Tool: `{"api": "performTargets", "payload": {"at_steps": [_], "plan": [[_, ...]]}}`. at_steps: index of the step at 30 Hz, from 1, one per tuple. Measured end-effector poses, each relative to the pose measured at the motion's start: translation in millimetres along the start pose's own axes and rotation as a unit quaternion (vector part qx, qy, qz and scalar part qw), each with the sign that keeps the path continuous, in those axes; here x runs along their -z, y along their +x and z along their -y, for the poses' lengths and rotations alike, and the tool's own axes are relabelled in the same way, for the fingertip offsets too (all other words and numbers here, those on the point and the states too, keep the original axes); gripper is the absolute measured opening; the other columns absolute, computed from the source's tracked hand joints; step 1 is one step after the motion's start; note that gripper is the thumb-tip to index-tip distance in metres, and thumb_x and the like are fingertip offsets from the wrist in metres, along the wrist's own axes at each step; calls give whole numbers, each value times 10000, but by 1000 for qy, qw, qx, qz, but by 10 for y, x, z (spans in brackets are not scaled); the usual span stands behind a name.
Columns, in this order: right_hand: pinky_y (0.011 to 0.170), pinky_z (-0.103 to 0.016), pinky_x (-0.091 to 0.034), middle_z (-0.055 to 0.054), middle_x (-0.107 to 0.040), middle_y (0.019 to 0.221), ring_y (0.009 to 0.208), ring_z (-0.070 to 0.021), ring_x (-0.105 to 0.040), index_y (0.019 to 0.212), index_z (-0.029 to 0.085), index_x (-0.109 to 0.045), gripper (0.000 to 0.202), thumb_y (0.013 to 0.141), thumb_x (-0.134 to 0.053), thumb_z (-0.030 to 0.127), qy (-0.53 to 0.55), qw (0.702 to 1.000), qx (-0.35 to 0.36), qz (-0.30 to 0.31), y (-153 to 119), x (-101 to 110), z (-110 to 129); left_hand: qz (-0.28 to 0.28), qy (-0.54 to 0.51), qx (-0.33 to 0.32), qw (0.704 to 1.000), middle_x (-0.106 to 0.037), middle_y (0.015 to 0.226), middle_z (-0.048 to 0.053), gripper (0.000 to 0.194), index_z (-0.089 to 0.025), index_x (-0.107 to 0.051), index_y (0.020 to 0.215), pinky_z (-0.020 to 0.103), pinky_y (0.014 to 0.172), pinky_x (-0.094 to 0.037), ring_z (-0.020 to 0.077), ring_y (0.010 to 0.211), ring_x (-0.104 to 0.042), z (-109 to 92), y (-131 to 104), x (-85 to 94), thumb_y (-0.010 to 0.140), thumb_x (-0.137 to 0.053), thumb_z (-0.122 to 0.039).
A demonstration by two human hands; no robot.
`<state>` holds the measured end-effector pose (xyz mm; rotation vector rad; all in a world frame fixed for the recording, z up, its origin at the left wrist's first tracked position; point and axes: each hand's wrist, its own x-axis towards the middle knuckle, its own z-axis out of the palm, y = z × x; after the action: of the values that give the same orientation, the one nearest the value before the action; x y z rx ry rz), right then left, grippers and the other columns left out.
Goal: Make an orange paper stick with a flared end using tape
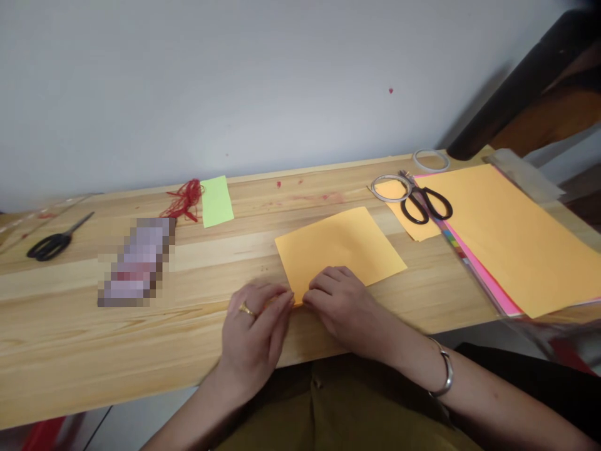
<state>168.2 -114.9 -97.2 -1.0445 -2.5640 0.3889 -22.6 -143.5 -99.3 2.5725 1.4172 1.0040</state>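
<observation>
A sheet of orange paper (335,244) lies on the wooden table in front of me, its near edge between my hands. My left hand (256,329), with a gold ring on one finger, pinches the near left corner of the sheet. Close beside it, my right hand (345,307) has its fingers curled onto the same near edge, holding the paper. A narrow strip along that edge looks folded, though my fingers cover most of it.
On the right lie black-handled scissors (427,205), tape rolls (392,187), a small orange piece (413,219) and a stack of coloured paper (526,232). Leftward are a green paper (217,202), red string (186,199), a pixelated object (138,263) and other scissors (59,241).
</observation>
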Motion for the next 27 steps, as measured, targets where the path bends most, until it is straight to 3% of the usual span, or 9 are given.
{"api": "performTargets", "payload": {"at_steps": [3, 6, 17, 22, 27], "plan": [[747, -314, -339, -59, -588, 827, 836, -179, -461, 817, 163, -617, 150, 882, -483, 142, 1, 1000, -7, 4, 15, 11, 12, -14, 61, -77, 995, -680, 906, 69, 320, -196, -615, 1028, 439, 775, -456, 239, 861, -597, 0, -34, 4, 745, -607, -47], [743, -314, -340, -59, -589, 830, 831, -178, -460, 793, 159, -612, 157, 880, -483, 140, 3, 1000, -16, 5, 22, 13, 20, 6, 83, -103, 991, -701, 919, 74, 329, -184, -618, 1040, 445, 809, -447, 238, 874, -603, -12, -64, -32, 753, -585, -26], [800, -359, -340, -70, -577, 886, 877, -199, -465, 916, 156, -586, 155, 897, -432, 147, -38, 999, 11, -1, -61, 28, -13, 6, 85, -118, 989, -707, 900, 105, 264, -125, -606, 1007, 431, 809, -443, 202, 807, -636, -4, -64, -101, 808, -491, 4], [818, -387, -339, -90, -586, 894, 900, -219, -473, 951, 133, -578, 164, 847, -456, 98, -79, 996, 27, -34, -125, -15, -123, -5, 72, -106, 992, -704, 890, 93, 240, -134, -610, 973, 428, 816, -440, 194, 790, -631, -1, -66, -114, 804, -501, -2], [838, -396, -344, -94, -593, 937, 943, -226, -485, 919, 140, -588, 169, 822, -465, 79, -111, 993, 36, -37, -181, 37, -266, 17, 50, -81, 995, -698, 877, 68, 237, -143, -606, 948, 430, 846, -426, 179, 780, -626, 25, -62, -110, 797, -499, 4]]}}
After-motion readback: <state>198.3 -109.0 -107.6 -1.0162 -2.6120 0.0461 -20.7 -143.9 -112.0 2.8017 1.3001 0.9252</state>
